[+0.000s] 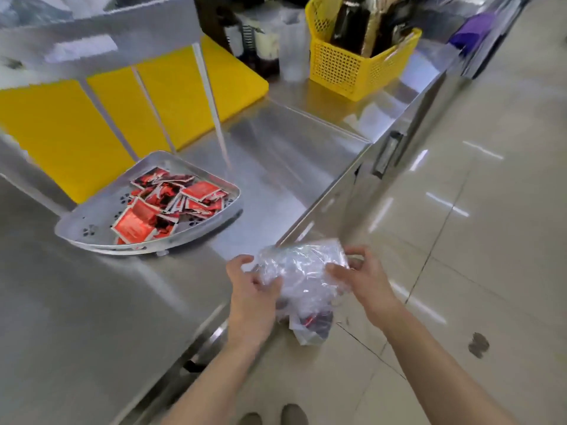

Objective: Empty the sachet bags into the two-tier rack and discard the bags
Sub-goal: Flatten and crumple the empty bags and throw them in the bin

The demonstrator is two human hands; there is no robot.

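A crumpled clear plastic bag (302,271) is held between both hands just off the counter's front corner. My left hand (251,289) grips its left side and my right hand (362,274) grips its right side. A few red sachets show through the bag's hanging bottom end. The two-tier metal rack (92,231) stands on the counter to the left. Its lower tray holds a pile of red and black sachets (165,204). The upper tier (101,32) is seen from below, so its contents are hidden.
A yellow cutting board (171,96) lies behind the rack. A yellow mesh basket (356,62) with dark bottles stands at the back, next to dark-filled containers (260,47). The steel counter (92,317) edge runs diagonally. Tiled floor (475,210) is on the right.
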